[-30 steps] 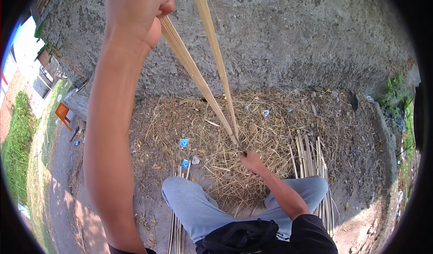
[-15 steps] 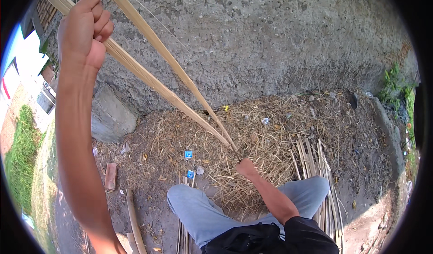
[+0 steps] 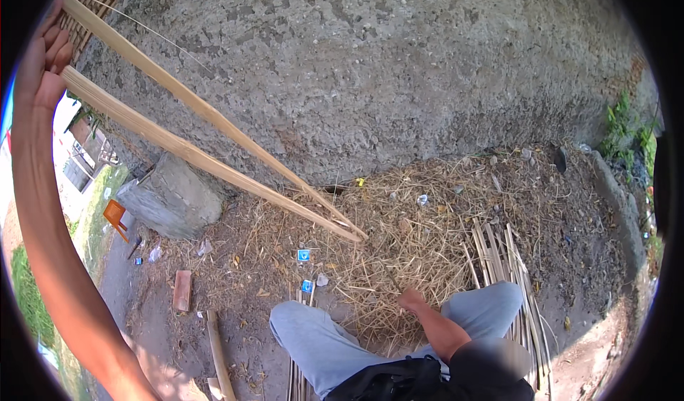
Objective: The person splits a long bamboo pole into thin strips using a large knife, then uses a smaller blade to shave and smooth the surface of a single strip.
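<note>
Straw-strewn earth (image 3: 427, 258) runs up to a rough grey wall (image 3: 399, 80), sunlit at the lower right. Nearest are the person's bent legs, in pale blue trousers (image 3: 317, 337), knees spread apart. Bundles of slender sticks lie on both sides: one (image 3: 296, 376) beside the left leg, another (image 3: 491, 251) reaching out past the right knee. Between the knees, the right hand (image 3: 411, 300) is closed round a thin tool (image 3: 394, 280), whose outline is hard to pick out against the straw. Left of it lie two small blue packets (image 3: 304, 255), a wooden pole (image 3: 219, 355) and a reddish brick (image 3: 182, 290). Just beyond the tool, apart from it, two long pale strips (image 3: 192, 98) meet in a narrow V, spreading toward the upper left. There the left hand (image 3: 51, 55), arm outstretched, has its fingers curled onto their far ends. Farther off stand a grey concrete block (image 3: 174, 201) and an orange chair (image 3: 115, 214); green weeds (image 3: 618, 134) grow at the right.
</note>
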### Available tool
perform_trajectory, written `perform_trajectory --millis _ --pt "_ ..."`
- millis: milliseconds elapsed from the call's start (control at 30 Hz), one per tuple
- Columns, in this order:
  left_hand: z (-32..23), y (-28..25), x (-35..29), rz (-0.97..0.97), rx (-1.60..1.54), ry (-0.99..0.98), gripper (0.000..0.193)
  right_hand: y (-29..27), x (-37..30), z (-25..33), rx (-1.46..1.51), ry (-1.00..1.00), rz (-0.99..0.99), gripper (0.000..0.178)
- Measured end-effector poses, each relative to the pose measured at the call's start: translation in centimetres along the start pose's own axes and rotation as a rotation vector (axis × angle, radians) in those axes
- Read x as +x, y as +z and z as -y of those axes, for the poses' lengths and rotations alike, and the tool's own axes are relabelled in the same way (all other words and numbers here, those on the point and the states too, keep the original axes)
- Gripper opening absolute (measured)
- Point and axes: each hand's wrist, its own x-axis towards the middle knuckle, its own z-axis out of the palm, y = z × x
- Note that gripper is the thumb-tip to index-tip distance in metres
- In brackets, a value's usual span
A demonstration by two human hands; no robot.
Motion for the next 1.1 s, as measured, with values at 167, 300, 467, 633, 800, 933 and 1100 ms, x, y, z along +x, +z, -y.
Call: perform_trajectory --millis 167,300,467,633,800,933,1100 --pt "2.2 -4.6 -1.7 -0.250 0.165 -0.080 0.035 -7.8 -4.7 11.6 0.428 -0.023 0.208 0.037" --pt "4.9 -7.8 -0.1 -0.205 0.141 -0.106 0.035 -13.8 -5.9 11.0 0.527 -0.067 0.129 0.040" --pt "7.8 -6.8 -1.0 -0.259 0.108 -0.126 0.036 -18.7 -9.0 11.5 0.626 -0.175 -0.124 0.043" --pt "8.9 -3.2 -2.7 -0.157 -0.023 -0.196 0.033 -22.1 -10.6 12.6 0.551 -0.305 -0.260 0.041" --pt "8.7 -1.7 -3.6 -0.233 -0.023 -0.159 0.036 -26.0 -14.9 17.0 0.608 -0.449 -0.272 0.041" --pt "8.8 -1.9 -3.5 -0.236 -0.058 -0.161 0.036 -26.9 -15.6 17.9 0.596 -0.526 -0.304 0.043" --pt "9.5 -2.2 -2.9 -0.243 -0.056 -0.143 0.033 -26.7 -16.6 18.5 0.521 -0.501 -0.223 0.044"
